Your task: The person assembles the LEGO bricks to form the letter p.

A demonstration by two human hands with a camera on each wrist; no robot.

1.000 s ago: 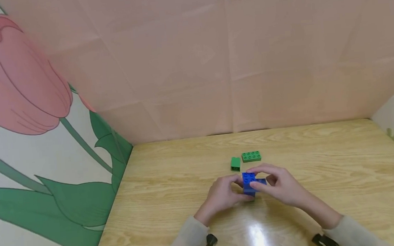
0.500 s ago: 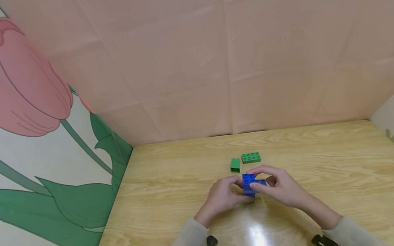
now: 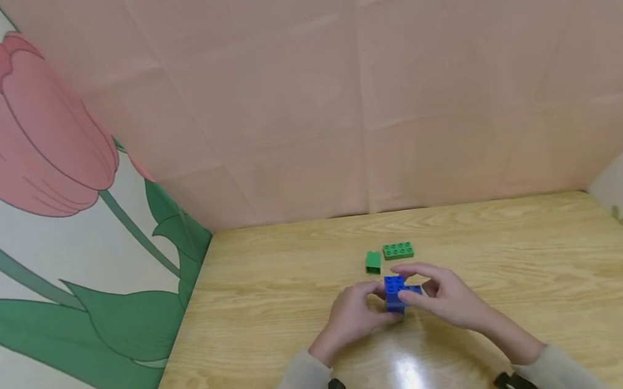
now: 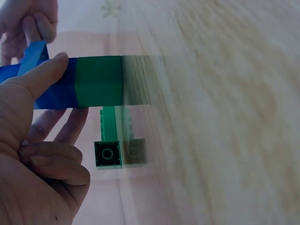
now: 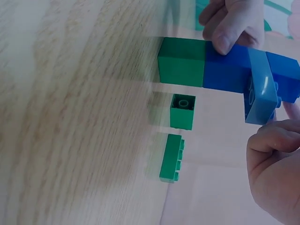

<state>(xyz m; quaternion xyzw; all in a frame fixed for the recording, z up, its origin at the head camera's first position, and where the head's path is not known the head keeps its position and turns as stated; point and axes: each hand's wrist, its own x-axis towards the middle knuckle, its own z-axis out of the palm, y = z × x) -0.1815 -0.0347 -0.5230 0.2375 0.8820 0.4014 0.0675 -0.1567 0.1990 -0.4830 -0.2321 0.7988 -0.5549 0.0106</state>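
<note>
A stack of toy building bricks stands on the table between both hands. Its bottom is a green brick (image 5: 182, 62); above that come a blue brick (image 5: 229, 68), a flatter blue brick (image 5: 263, 89) jutting sideways, and another blue brick (image 3: 394, 285) on top. My left hand (image 3: 355, 313) grips the lower blue brick from the left, thumb in front, as the left wrist view shows. From the right, my right hand (image 3: 447, 297) holds the upper part, its thumb against the front of the top brick and its index finger behind.
Behind the stack lie a small green brick (image 3: 373, 262) on its side, hollow underside showing, and a longer green brick (image 3: 398, 250) with studs up. A pink cloth (image 3: 282, 110) hangs along the far edge of the wooden table (image 3: 243, 299).
The scene sits slightly lower in the head view. Both hands keep nearly the same hold on the stack.
</note>
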